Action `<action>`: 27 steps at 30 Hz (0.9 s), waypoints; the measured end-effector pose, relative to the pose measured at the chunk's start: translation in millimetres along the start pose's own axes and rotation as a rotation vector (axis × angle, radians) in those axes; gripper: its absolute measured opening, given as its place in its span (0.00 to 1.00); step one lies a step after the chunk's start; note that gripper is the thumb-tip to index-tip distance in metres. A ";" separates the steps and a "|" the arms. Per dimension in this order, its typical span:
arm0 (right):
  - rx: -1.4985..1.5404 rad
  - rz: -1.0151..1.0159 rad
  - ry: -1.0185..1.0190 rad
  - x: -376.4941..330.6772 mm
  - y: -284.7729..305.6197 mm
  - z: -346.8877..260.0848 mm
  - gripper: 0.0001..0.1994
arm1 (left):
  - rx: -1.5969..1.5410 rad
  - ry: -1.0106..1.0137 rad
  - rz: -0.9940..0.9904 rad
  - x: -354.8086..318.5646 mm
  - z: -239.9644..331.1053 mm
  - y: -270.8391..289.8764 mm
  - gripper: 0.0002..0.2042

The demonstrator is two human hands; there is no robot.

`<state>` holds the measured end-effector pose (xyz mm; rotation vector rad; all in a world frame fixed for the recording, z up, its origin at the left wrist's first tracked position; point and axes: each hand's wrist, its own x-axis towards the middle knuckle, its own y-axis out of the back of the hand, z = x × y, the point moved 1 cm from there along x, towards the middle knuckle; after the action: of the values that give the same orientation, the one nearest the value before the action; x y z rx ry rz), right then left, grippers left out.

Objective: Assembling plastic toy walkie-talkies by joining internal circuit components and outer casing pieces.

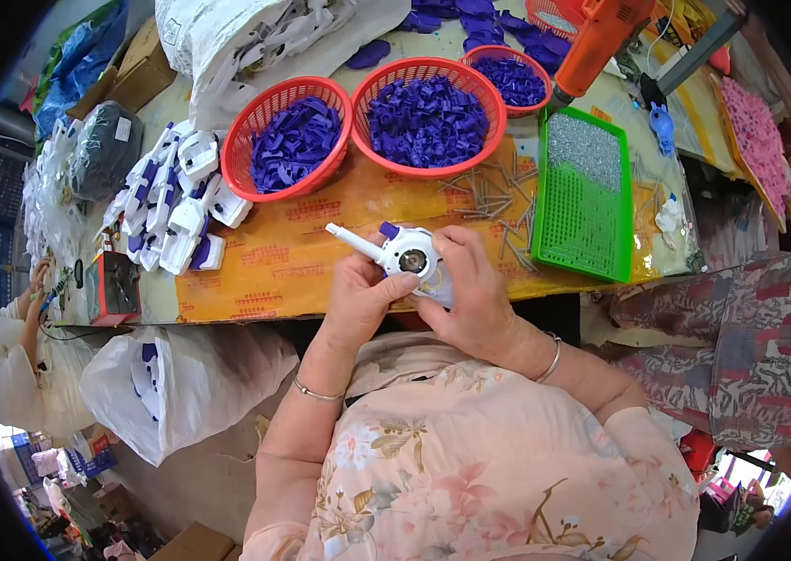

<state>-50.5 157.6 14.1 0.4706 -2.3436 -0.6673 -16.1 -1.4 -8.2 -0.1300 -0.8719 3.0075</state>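
Both hands hold a white plastic housing (pixel 399 245) above the front edge of the table. It has a round body with a dark round centre, a white tube sticking out to the left and a purple tab on top. My left hand (pixel 365 288) grips its left side, thumb pressed near the dark centre. Around the right side close the fingers of my right hand (pixel 473 292), hiding part of the body. Two red baskets of purple plastic parts, a left one (pixel 237 168) and a middle one (pixel 430 170), stand beyond my hands.
White-and-purple assemblies (pixel 171 201) are piled at left. A green tray (pixel 575 252) of small metal pieces stands at right, with loose screws (pixel 498 201) beside it. An orange power tool (pixel 599 42) hangs above it. A white bag (pixel 199 383) sits left of my lap.
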 end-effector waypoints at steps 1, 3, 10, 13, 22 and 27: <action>-0.004 0.016 0.017 -1.0 -0.8 0.2 0.31 | -0.015 0.012 0.011 -0.7 -0.3 -1.2 0.23; -0.010 0.034 0.026 -1.6 -2.3 0.0 0.32 | -0.030 0.024 0.022 -0.4 0.4 -3.8 0.23; 0.009 0.074 0.041 -1.2 -6.4 -1.5 0.36 | -0.048 0.016 0.030 1.4 4.3 -12.8 0.21; 0.140 0.056 0.021 0.6 -5.0 -4.0 0.35 | -0.066 -0.008 0.040 0.9 6.5 -17.4 0.21; 0.189 0.055 0.043 0.7 -3.9 -6.3 0.34 | 0.062 -0.136 0.060 0.7 -4.8 -17.6 0.18; 0.153 0.078 0.066 -0.3 -7.2 -6.6 0.35 | 0.011 -0.126 0.079 0.5 -3.6 -18.2 0.17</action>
<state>-44.8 149.7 14.2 0.4590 -2.3471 -0.4316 -16.6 16.0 -1.6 0.0259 -0.8793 3.1230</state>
